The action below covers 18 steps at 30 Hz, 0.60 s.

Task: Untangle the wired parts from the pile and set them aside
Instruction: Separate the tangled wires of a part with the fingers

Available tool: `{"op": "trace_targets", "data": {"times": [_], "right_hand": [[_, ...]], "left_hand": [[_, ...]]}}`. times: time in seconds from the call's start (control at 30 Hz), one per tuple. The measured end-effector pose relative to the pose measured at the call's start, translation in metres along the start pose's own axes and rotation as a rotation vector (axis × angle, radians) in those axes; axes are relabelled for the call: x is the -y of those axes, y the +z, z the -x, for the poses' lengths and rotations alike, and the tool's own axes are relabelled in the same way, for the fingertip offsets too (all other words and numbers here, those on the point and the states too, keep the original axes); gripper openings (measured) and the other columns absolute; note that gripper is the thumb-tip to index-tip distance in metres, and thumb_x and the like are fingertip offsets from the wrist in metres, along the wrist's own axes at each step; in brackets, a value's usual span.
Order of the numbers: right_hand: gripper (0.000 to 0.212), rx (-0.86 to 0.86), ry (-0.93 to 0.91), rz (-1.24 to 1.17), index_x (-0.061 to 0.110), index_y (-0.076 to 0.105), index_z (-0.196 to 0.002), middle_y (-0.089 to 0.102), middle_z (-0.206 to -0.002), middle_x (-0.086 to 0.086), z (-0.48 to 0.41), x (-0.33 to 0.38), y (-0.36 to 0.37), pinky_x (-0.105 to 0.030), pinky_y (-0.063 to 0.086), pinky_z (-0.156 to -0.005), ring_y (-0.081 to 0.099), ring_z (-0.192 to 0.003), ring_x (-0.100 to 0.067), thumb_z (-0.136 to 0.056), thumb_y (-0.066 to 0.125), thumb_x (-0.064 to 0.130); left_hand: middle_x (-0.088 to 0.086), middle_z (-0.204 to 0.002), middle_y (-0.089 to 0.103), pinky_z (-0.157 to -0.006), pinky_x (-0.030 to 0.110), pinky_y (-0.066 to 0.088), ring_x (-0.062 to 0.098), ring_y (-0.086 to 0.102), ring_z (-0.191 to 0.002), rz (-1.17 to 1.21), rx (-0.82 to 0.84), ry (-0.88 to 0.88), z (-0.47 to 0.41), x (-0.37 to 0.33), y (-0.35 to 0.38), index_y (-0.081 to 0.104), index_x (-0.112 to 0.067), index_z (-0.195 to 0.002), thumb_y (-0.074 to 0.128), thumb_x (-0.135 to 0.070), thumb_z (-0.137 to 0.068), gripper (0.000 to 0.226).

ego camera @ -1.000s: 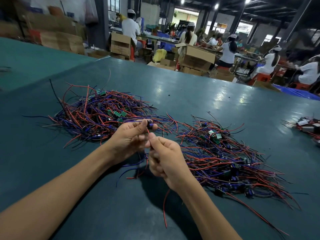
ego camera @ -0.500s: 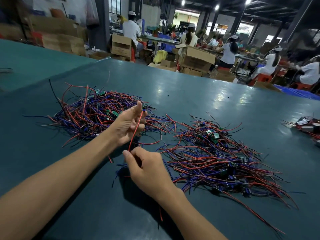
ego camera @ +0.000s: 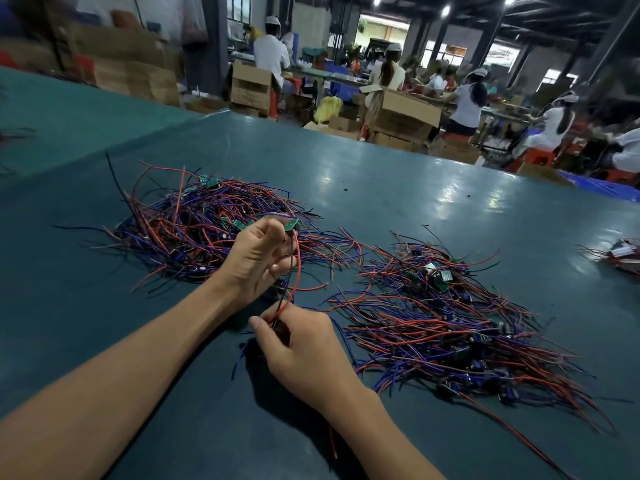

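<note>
Two heaps of wired parts lie on the teal table: a left pile (ego camera: 194, 230) and a right pile (ego camera: 446, 327), both of red, blue and black wires with small green boards. My left hand (ego camera: 256, 258) is raised between them and pinches the small green board (ego camera: 292, 225) of one wired part at its fingertips. That part's red and black wires (ego camera: 294, 271) hang down to my right hand (ego camera: 301, 351), which pinches their lower ends just above the table.
A smaller bundle of parts (ego camera: 620, 252) lies at the table's right edge. Beyond the table's far edge (ego camera: 346, 133) stand cardboard boxes (ego camera: 401, 116) and several seated workers in white.
The hands, close together a second ago, have drawn apart: the left one rose with the board and the right one slid down the wires, stretching them straight.
</note>
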State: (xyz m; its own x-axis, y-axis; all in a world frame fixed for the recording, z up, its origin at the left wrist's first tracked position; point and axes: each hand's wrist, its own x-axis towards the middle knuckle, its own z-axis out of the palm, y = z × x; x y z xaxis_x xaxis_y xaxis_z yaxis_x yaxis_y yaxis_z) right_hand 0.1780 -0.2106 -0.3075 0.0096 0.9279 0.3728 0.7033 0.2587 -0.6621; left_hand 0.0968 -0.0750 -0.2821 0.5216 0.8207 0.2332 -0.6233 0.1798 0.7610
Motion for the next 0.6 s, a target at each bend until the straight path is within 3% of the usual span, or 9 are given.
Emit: {"op": "trace_targets", "data": {"times": [0.07,0.13,0.23,0.4,0.6], "right_hand": [[0.026,-0.004,0.007,-0.006,0.018,0.064,-0.084,0.059,-0.065,0.008,0.0002,-0.0005,0.0004,-0.036,0.048,-0.064,0.055,-0.063,-0.012,-0.097,0.06,0.04],[0.028,0.006,0.013,-0.012,0.017,0.064,-0.083,0.061,-0.066,0.006,0.0007,0.0,0.0003,-0.037,0.049,-0.064,0.056,-0.063,-0.013,-0.097,0.059,0.041],[0.027,0.014,0.011,-0.01,0.015,0.064,-0.085,0.063,-0.068,0.003,0.0008,-0.0007,-0.0007,-0.039,0.048,-0.065,0.056,-0.063,-0.014,-0.097,0.06,0.039],[0.032,0.009,0.006,-0.013,0.011,0.06,-0.082,0.058,-0.065,0.001,0.0004,0.0,-0.0013,-0.039,0.044,-0.061,0.05,-0.06,-0.015,-0.098,0.06,0.038],[0.032,0.017,0.006,-0.027,0.009,0.064,-0.083,0.06,-0.067,-0.002,0.0,0.0005,-0.0012,-0.041,0.046,-0.063,0.053,-0.062,-0.017,-0.098,0.062,0.037]], "left_hand": [[0.005,-0.079,0.052,-0.044,0.015,0.038,0.005,0.048,-0.056,-0.039,-0.026,-0.014,0.0014,-0.0007,-0.0012,0.062,-0.013,-0.096,0.101,-0.045,-0.04,0.076],[0.007,-0.088,0.059,-0.05,0.018,0.03,0.007,0.049,-0.064,-0.104,-0.036,-0.041,0.0018,-0.0008,-0.0021,0.072,-0.014,-0.097,0.1,-0.033,-0.052,0.057],[0.003,-0.093,0.068,-0.049,0.017,0.032,0.008,0.052,-0.071,-0.058,0.028,-0.11,0.0019,-0.0011,-0.002,0.078,-0.012,-0.104,0.081,-0.02,-0.076,0.029],[-0.002,-0.104,0.066,-0.064,0.021,0.047,0.007,0.057,-0.081,0.139,0.163,-0.282,0.0035,-0.0032,-0.0052,0.063,-0.006,-0.134,0.061,-0.021,-0.094,0.043],[-0.004,-0.106,0.069,-0.07,0.026,0.045,0.01,0.059,-0.083,0.083,0.217,-0.304,0.0025,-0.003,-0.0066,0.059,-0.009,-0.139,0.054,-0.025,-0.093,0.049]]}}
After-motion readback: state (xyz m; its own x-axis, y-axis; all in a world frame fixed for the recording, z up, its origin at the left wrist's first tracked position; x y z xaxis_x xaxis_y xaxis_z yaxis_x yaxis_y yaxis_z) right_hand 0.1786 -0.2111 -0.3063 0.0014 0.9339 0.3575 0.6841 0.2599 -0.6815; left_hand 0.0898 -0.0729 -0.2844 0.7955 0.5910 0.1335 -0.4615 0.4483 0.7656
